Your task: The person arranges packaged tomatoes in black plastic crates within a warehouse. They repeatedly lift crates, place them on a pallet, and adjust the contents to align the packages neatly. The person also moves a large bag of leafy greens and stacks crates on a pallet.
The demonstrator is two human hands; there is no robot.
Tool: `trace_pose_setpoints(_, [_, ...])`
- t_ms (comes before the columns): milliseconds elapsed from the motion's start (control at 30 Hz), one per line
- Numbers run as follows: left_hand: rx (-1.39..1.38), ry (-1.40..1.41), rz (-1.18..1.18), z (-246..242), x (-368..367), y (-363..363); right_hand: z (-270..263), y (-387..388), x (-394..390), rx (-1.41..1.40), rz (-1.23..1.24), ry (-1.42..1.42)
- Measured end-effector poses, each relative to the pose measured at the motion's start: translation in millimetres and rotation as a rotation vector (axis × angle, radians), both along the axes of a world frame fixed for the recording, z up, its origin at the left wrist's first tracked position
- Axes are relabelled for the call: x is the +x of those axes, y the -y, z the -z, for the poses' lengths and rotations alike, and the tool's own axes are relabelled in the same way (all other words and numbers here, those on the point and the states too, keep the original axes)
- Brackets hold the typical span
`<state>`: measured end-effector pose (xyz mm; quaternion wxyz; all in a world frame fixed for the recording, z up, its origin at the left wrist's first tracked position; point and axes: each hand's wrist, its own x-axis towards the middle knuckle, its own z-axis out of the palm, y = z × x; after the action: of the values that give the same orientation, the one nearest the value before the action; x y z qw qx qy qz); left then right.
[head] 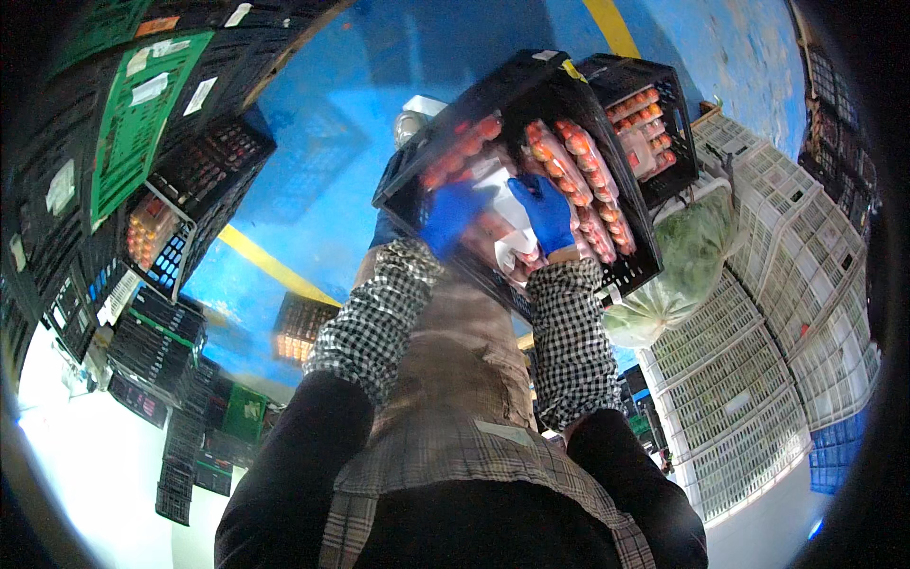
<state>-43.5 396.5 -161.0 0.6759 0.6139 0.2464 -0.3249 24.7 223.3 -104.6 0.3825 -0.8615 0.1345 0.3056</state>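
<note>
Both my hands, in blue gloves and checked sleeve covers, are inside a black plastic crate point(625, 242). The crate holds clear packs of red and orange round produce point(558, 163), perhaps tomatoes, lined up in rows at its right side. More red packs point(462, 153) lie at the crate's left, blurred. My left hand point(455, 217) is motion-blurred beside a white sheet of paper or label point(506, 195); its grip cannot be made out. Against the right part of that white sheet, my right hand point(542, 210) rests with fingers bent, over the packs. Whether it grips the sheet is unclear.
A second black crate point(682, 135) with similar packs stands at the right. Beyond it are a clear bag of green produce point(675, 263) and stacked white crates point(732, 398). Stacked black and green crates point(142, 121) line the left. The blue floor point(306, 142) has yellow lines.
</note>
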Motion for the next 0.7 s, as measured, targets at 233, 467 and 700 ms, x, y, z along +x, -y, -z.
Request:
trace_pose_setpoints(233, [0.567,0.483,-0.229,-59,45,-10,13,-9,26,0.359,0.120,-0.021])
trace_pose_setpoints(467, [0.137,0.094,-0.268,-3,7,2,57,-15,47,-0.152,-0.193,0.056])
trace_pose_setpoints(700, [0.544,0.407,-0.376,26,6,13,86,-44,67,-0.450,-0.852,0.361])
